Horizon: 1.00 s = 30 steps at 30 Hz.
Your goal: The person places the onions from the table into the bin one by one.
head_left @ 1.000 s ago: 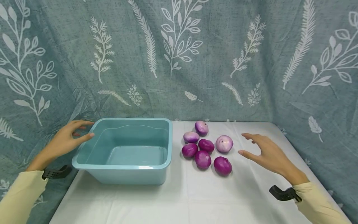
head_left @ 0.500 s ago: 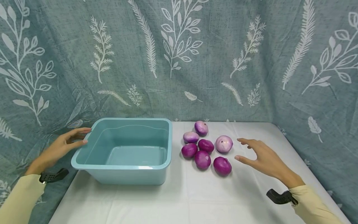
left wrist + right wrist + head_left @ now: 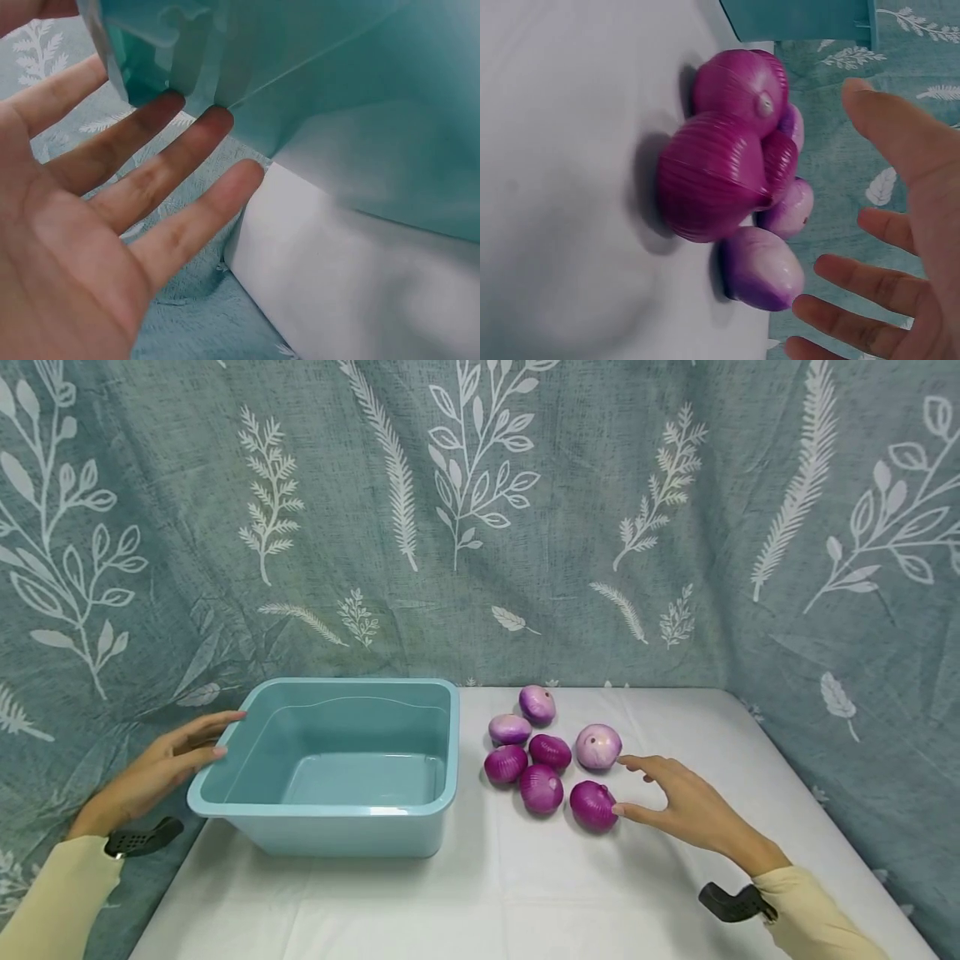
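Observation:
A light blue plastic tub (image 3: pixel 322 833) stands at the left of the table. My left hand (image 3: pixel 157 770) is at its left rim; in the left wrist view the fingers (image 3: pixel 154 184) are spread and fairly straight against the tub's outer side. Several onions lie in a loose group right of the tub. My right hand (image 3: pixel 690 803) reaches from the right with thumb and fingers apart, the thumb tip right at the nearest dark purple onion (image 3: pixel 592 806). Its fingertips are beside a paler onion (image 3: pixel 598 747). Nothing is between thumb and fingers in the right wrist view.
A white cloth (image 3: pixel 570 893) covers the table. Other onions, such as a dark one (image 3: pixel 541 789) and a pale one at the back (image 3: pixel 537 705), sit close together. A patterned blue-green curtain (image 3: pixel 555 635) hangs behind and along both sides.
My right hand has moved left and nearer, up to the onions. The left hand has come down onto the tub's left rim. Tub and onions have kept their places.

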Available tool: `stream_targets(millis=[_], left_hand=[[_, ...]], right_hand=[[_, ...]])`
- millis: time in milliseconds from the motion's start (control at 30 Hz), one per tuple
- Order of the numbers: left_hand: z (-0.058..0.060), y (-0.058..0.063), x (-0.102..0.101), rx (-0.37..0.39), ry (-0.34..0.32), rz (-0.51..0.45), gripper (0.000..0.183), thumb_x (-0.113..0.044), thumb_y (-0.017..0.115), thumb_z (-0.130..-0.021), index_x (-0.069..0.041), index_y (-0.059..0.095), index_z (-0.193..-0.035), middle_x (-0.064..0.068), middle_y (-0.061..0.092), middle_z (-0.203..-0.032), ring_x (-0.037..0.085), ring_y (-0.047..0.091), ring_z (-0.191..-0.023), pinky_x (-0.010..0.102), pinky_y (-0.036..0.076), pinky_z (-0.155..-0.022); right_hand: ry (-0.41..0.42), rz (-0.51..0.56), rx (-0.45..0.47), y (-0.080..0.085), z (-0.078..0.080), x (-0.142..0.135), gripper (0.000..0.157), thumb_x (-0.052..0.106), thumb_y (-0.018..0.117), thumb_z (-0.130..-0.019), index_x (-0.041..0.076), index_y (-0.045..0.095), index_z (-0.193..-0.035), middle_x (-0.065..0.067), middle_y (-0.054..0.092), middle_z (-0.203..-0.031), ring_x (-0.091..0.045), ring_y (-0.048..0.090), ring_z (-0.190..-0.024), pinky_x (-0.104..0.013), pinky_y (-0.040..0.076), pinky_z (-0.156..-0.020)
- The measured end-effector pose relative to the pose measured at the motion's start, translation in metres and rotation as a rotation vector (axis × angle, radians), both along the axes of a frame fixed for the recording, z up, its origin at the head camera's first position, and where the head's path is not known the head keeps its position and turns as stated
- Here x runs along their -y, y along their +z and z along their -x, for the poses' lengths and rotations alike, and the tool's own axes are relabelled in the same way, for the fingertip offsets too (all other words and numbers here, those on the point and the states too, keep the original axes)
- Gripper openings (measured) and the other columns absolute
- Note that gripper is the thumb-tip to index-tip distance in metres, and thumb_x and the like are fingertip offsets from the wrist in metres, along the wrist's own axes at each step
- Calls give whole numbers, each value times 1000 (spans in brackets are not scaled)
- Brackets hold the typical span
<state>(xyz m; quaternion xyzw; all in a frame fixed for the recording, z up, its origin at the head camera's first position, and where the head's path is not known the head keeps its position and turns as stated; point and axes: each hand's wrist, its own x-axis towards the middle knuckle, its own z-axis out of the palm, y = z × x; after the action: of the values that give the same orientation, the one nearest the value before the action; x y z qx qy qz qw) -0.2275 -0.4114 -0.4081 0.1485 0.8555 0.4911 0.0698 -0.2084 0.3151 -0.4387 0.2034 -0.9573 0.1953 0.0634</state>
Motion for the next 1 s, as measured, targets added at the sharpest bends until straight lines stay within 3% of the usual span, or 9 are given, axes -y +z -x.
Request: stream_targets(millis=[133, 233, 300, 400, 633, 700, 800, 900, 1000], left_hand=[[0, -1, 2, 55, -30, -53, 61, -17, 48, -111, -25, 24, -166, 4, 22, -167, 44, 18, -151, 80, 27, -102], [-1, -2, 2, 84, -49, -86, 63, -15, 47, -111, -26, 20, -167, 5, 15, -170, 52, 9, -150, 84, 21, -103], [-2, -2, 1, 95, -47, -101, 63, -14, 47, -111, -27, 20, -167, 4, 13, -170, 40, 14, -153, 74, 28, -108], [-2, -3, 1, 98, -54, -123, 63, -13, 46, -111, -26, 20, -167, 6, 13, -169, 18, 26, -146, 43, 42, -108], [-2, -2, -2, 131, -48, -153, 63, -12, 44, -111, -25, 19, -167, 4, 8, -171, 40, 8, -153, 28, 42, -104], [-2, -3, -2, 136, -49, -160, 63, -12, 45, -111, -25, 19, -167, 3, 7, -171, 40, 7, -154, 18, 43, -96], [-2, -3, -3, 139, -51, -160, 63, -12, 45, -111, -26, 19, -167, 3, 6, -171, 42, 6, -154, 18, 43, -97], [-2, -2, -2, 146, -57, -160, 64, -12, 44, -111, -28, 18, -167, 1, 4, -172, 45, 2, -154, 31, 42, -105], [-3, -2, -1, 163, -75, -181, 65, -10, 44, -111, -29, 16, -167, -1, 0, -173, 48, -5, -153, 60, 31, -115]], right_hand=[[21, 19, 29, -11, -1, 6, 81, 67, 75, -83, 16, 60, -145, -5, 64, -134, -27, 63, -111, -51, 54, -84], [38, 36, 62, -18, -1, 10, 84, 67, 77, -82, 18, 58, -147, -6, 63, -136, -26, 63, -111, -50, 54, -84], [43, 43, 80, -22, 0, 13, 85, 66, 79, -80, 19, 58, -147, -6, 62, -136, -27, 63, -111, -49, 55, -84], [51, 55, 85, -28, 1, 17, 84, 60, 84, -79, 18, 58, -146, -6, 62, -135, -27, 63, -110, -46, 55, -84], [53, 69, 62, -39, 5, 22, 83, 59, 83, -80, 15, 58, -146, -5, 63, -130, -26, 62, -106, -42, 54, -80], [43, 69, 63, -41, 6, 22, 84, 63, 80, -82, 13, 58, -146, -6, 64, -129, -27, 63, -105, -41, 53, -78], [37, 69, 60, -44, 9, 22, 82, 62, 78, -84, 10, 59, -144, -8, 65, -126, -27, 63, -103, -39, 53, -77], [41, 80, 65, -47, 11, 22, 78, 58, 79, -86, 8, 60, -142, -7, 67, -123, -25, 64, -100, -38, 54, -76], [52, 94, 73, -50, 13, 20, 74, 53, 80, -86, 7, 61, -140, -5, 68, -121, -21, 64, -98, -37, 55, -76]])
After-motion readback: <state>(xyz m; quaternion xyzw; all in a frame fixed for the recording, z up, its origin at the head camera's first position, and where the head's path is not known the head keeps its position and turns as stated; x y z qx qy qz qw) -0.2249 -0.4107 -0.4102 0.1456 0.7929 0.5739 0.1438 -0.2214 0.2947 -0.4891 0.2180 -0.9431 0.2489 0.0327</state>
